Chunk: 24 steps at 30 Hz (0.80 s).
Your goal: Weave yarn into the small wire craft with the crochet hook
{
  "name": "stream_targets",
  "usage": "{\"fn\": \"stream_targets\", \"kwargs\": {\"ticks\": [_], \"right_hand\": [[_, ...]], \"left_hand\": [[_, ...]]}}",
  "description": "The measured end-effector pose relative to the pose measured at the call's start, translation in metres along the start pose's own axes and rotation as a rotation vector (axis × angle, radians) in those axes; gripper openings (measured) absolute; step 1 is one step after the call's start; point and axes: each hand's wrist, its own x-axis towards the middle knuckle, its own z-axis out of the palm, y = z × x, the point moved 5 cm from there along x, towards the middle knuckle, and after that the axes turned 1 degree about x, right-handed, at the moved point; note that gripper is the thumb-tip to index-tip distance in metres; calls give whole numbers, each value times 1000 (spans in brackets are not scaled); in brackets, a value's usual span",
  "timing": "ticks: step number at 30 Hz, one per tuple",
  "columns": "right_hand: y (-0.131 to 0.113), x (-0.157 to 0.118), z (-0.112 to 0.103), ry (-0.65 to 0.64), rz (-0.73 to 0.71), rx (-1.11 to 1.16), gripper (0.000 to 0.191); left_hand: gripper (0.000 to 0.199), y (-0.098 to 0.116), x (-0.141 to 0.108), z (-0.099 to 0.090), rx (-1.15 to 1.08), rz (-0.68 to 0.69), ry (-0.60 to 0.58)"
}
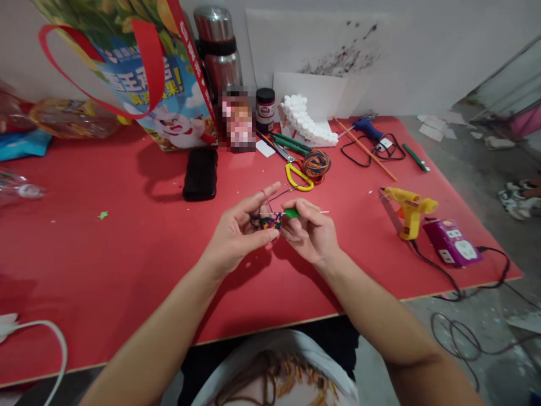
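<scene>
Reference point: we take the yarn ball on the red worktop. Left hand: left of the ball and nearer to us, its thumb and fingers pinching a small multicoloured stitched piece, index finger extended with a pink strand at it. Right hand: on the ball's near side, its fingers closed around the green grip of the hook. Key relation: we read the hook's long axis as crosswise, left to right, on the ball's near side, its left part meeting the piece's upper edge; the right hand is nearer the grip, the left nearer the tip. We cannot tell whether the tip carries a loop. Yellow-handled scissors lie just left of the ball.
</scene>
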Motion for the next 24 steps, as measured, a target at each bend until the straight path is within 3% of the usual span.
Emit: {"fn": "stream_targets", "kwargs": {"ticks": [8,17,24], "right_hand": [[3,-1,6,26,-5,30,16],[-3,-2,-1,-3,47,113,22],[-20,-1,-8,-13,23,-33,17]], "left_hand": [[71,-2,2,-3,-57,-20,43],[67,-4,1,2,3,10,-92],[67,0,-4,4,117,-18,-138]]}}
